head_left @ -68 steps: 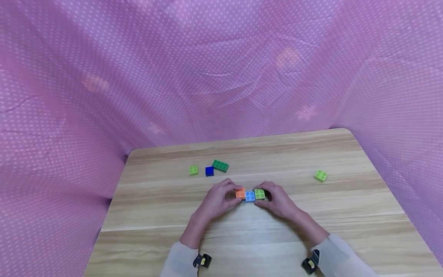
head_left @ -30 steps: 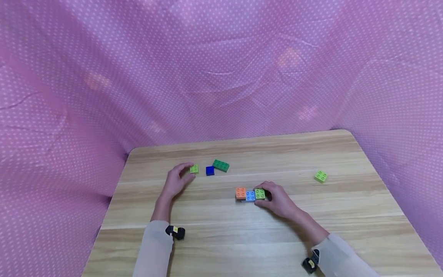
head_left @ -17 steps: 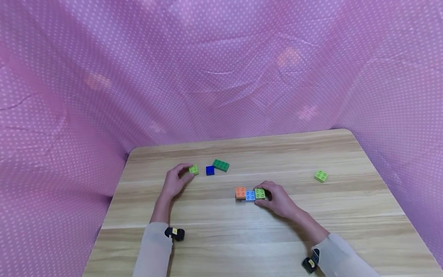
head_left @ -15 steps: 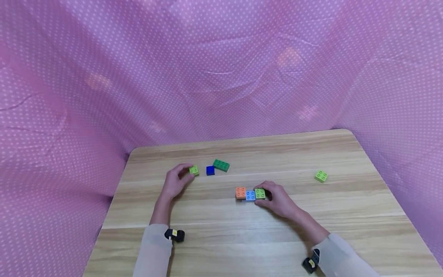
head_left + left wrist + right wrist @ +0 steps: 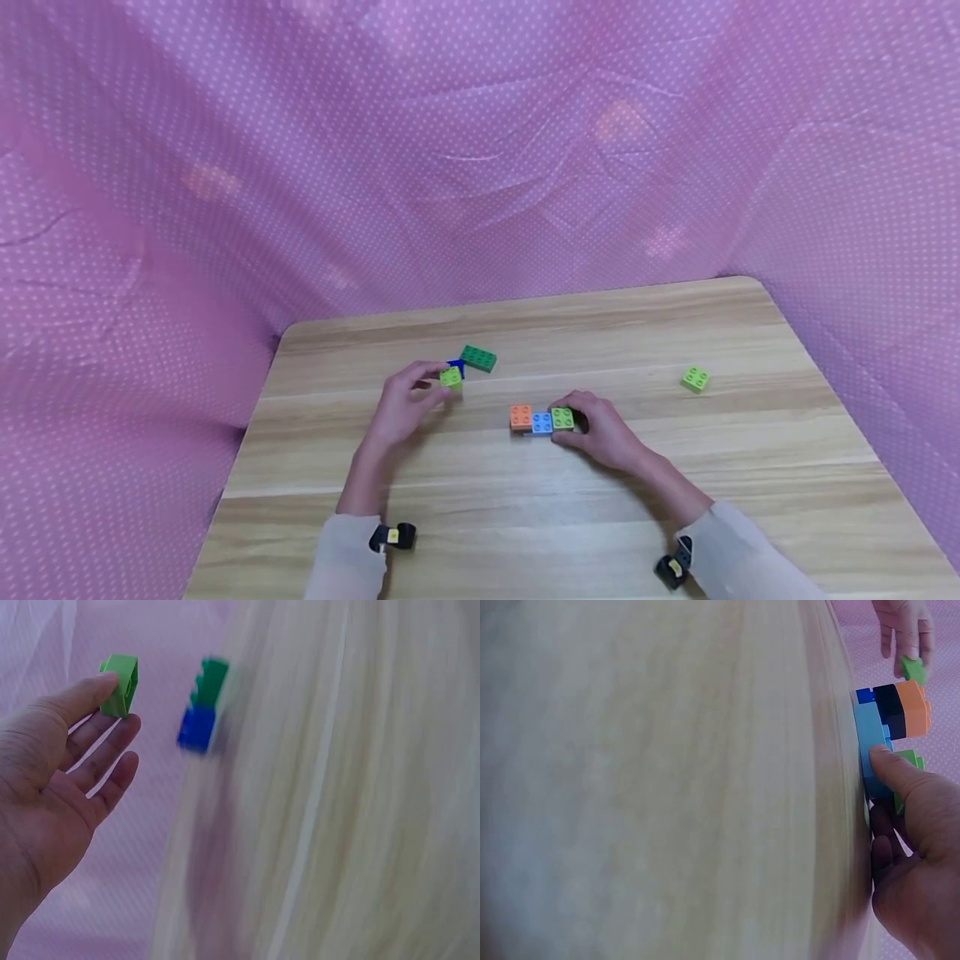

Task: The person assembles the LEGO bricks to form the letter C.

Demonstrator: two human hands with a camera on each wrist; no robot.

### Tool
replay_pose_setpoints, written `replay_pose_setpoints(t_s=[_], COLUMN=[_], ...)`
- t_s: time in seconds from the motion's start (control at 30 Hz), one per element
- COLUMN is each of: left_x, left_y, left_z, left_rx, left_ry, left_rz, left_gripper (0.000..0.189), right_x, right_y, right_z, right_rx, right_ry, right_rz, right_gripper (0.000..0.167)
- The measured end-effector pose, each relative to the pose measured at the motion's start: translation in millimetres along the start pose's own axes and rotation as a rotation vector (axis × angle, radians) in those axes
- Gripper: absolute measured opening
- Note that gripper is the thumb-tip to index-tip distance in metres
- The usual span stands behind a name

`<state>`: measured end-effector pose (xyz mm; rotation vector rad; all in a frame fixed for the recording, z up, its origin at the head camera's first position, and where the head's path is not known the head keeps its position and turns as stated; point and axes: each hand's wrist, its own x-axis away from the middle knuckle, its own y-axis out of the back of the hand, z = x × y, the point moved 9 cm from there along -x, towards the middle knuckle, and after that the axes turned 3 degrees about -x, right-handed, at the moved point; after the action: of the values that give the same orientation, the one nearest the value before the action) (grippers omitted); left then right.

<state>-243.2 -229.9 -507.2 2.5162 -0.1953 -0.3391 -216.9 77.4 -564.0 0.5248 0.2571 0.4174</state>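
Note:
My left hand (image 5: 401, 406) pinches a lime-green toy building brick (image 5: 451, 378) between thumb and fingers. In the left wrist view this brick (image 5: 112, 701) is up off the table, its hollow underside partly showing. My right hand (image 5: 606, 433) grips the right end of a small brick build on the table. That build has a light-blue brick (image 5: 542, 423) at its base, a lime-green brick (image 5: 562, 418) on the right end and an orange brick (image 5: 521, 417) on the left. The right wrist view shows a black brick (image 5: 889, 711) under the orange one.
Behind the held brick lies a dark-blue brick (image 5: 458, 365), partly hidden, against a long green brick (image 5: 478, 358). Another lime-green brick (image 5: 695, 380) lies at the right on the wooden table (image 5: 750, 467). Pink dotted cloth (image 5: 480, 167) surrounds the table's back and sides.
My left hand left the build, took the lime-green brick at the far left, lifted it and moved it rightward, in front of the dark-blue brick. My right hand stayed on the build.

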Motion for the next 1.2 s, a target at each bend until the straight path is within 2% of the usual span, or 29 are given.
replay_pose_setpoints(t_s=[0.27, 0.47, 0.6, 0.77, 0.93, 1.2], left_x=[3.5, 13.1, 17.6, 17.8, 16.8, 13.8], left_y=[-38.4, -65.7, -80.7, -92.0, -95.9, -97.2], left_z=[-48.3, -68.5, -72.8, -73.3, -72.6, -68.0], left_rx=[-0.047, -0.037, -0.044, -0.053, -0.065, -0.09], left_ry=[-0.097, -0.093, -0.076, -0.092, -0.097, -0.071], left_rz=[0.072, 0.146, 0.188, 0.212, 0.221, 0.23], left_gripper=[0.041, 0.039, 0.038, 0.039, 0.039, 0.038], right_x=[-0.9, -1.0, -1.4, -1.5, -1.8, -2.5], right_y=[-1, -2, -3, -2, -2, -1], right_z=[-3, -4, -5, -4, -3, -5], right_rx=[0.014, 0.006, 0.002, 0.005, 0.001, 0.002], right_ry=[-0.001, -0.01, -0.011, 0.007, 0.01, -0.006], right_rz=[0.003, 0.009, 0.009, -0.003, -0.006, 0.002], right_gripper=[0.042, 0.041, 0.041, 0.04, 0.039, 0.04])
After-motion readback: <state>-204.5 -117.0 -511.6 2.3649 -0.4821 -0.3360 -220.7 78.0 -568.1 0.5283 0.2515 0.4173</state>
